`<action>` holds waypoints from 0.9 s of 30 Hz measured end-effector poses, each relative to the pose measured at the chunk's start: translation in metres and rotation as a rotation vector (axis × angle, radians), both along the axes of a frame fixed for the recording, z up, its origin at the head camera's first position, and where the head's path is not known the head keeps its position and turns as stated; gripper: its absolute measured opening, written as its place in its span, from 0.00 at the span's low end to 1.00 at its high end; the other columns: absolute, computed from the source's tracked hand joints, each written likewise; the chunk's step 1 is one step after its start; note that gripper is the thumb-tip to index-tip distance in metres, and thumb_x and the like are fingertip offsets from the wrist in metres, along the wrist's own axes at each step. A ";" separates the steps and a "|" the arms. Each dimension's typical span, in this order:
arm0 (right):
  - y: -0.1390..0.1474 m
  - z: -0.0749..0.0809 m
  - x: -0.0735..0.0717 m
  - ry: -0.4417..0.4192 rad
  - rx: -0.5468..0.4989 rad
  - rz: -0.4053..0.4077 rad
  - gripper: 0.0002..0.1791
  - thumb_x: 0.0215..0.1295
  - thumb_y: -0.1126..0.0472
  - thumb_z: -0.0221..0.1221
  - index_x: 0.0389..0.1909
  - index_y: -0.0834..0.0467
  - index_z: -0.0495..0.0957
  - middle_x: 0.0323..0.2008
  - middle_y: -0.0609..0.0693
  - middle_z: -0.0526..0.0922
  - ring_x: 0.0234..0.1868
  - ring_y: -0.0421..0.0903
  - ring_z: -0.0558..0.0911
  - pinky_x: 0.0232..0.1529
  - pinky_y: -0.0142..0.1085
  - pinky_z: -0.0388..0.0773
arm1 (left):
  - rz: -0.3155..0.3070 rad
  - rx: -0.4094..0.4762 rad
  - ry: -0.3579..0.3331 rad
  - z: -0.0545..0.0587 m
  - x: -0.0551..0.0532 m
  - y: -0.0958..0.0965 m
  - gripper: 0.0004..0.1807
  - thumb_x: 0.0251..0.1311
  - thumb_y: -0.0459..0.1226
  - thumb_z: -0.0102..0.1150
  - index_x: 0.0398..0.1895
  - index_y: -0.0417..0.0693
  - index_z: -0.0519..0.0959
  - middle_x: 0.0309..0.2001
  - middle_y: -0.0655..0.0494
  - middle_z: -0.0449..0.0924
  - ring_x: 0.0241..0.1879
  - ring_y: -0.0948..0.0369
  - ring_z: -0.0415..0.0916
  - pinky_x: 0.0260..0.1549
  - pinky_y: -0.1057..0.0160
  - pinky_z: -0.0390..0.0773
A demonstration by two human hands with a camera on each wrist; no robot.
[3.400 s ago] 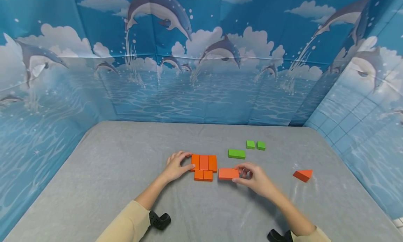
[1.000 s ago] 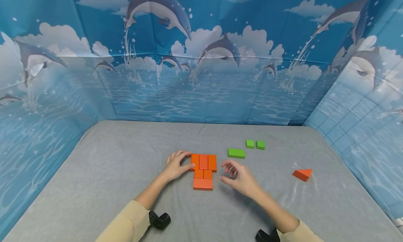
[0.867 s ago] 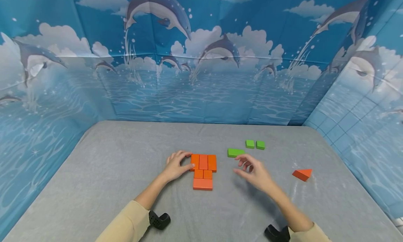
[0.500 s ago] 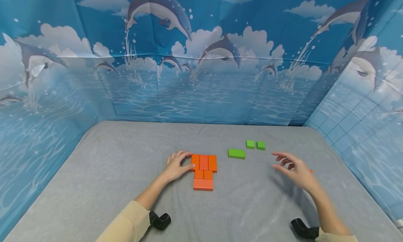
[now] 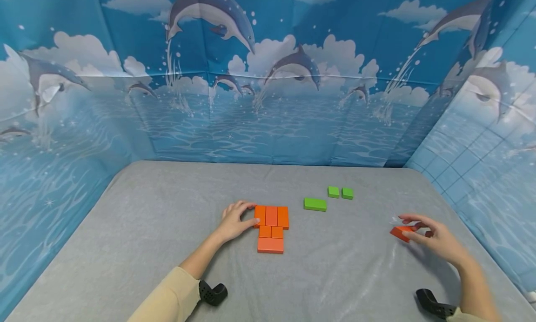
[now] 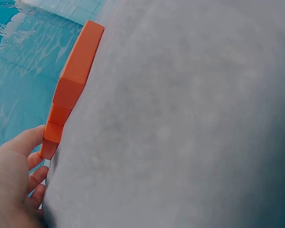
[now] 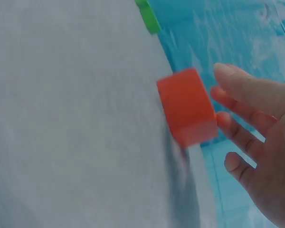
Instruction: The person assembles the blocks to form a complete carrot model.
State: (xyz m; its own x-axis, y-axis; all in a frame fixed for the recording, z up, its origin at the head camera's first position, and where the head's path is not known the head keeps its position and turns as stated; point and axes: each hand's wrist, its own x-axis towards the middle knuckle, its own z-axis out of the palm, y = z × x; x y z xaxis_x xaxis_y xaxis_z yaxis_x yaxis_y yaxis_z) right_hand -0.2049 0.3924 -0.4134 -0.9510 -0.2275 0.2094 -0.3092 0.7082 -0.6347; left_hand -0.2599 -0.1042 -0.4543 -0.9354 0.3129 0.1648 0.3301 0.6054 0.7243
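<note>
**Block Layout on Grey-Covered Table: Left Hand at Assembly, Right Hand at Wedge**

Supporting surface: a table under a grey cover [image 5: 326,271]. All blocks described below are on this cover.

Orange assembly, left of centre: six blocks, laid flat and butted together in three rows. The far row comprises a left block [image 5: 260,216], a middle block [image 5: 271,216] and a right block [image 5: 283,218], set side by side. The middle row comprises two small blocks [image 5: 277,232]. The near row is one wide block [image 5: 270,245], set crosswise.

Left hand [image 5: 232,223]: positioned at the left side of the assembly. The thumb and index finger are apart; the thumb touches the left block and the index fingertip is at its far corner.

Orange wedge [image 5: 399,232]: located on the right part of the cover, well apart from the assembly.

Right hand [image 5: 438,238]: positioned at the wedge, with thumb and index finger apart on either side of its right end. In the right wrist view a gap shows beside the thumb; whether the other fingertips make contact cannot be determined.

Green blocks: one oblong block [image 5: 315,204] lies beyond and to the right of the assembly. Two small green blocks [image 5: 347,193] lie further back, just beside each other.

Background: a blue dolphin-print curtain [image 5: 293,131] surrounds the table at the back and sides.
</note>
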 end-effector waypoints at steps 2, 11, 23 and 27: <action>0.005 -0.002 0.000 -0.012 0.019 -0.013 0.20 0.59 0.63 0.60 0.52 0.63 0.72 0.43 0.28 0.73 0.36 0.31 0.70 0.28 0.31 0.65 | -0.002 0.002 -0.001 0.000 0.000 0.000 0.25 0.56 0.45 0.59 0.56 0.46 0.73 0.54 0.49 0.70 0.57 0.48 0.59 0.58 0.42 0.45; 0.018 -0.013 -0.001 -0.035 0.063 -0.048 0.19 0.57 0.61 0.62 0.51 0.60 0.75 0.40 0.31 0.71 0.33 0.31 0.70 0.28 0.30 0.65 | -0.007 0.011 -0.007 0.001 0.000 -0.001 0.25 0.57 0.45 0.58 0.57 0.46 0.72 0.54 0.49 0.70 0.57 0.48 0.59 0.58 0.42 0.45; 0.007 -0.011 -0.003 -0.059 0.140 -0.101 0.21 0.55 0.56 0.64 0.47 0.64 0.76 0.38 0.51 0.76 0.31 0.29 0.70 0.28 0.30 0.70 | -0.007 0.010 -0.007 0.002 0.001 -0.001 0.25 0.57 0.45 0.58 0.57 0.45 0.72 0.54 0.49 0.70 0.57 0.48 0.59 0.58 0.42 0.45; -0.007 -0.007 -0.005 -0.031 0.139 -0.077 0.20 0.54 0.57 0.65 0.45 0.63 0.77 0.37 0.53 0.78 0.30 0.30 0.71 0.26 0.30 0.68 | -0.005 0.004 -0.006 0.002 0.001 -0.001 0.25 0.57 0.45 0.58 0.57 0.46 0.72 0.54 0.49 0.70 0.57 0.49 0.59 0.59 0.43 0.45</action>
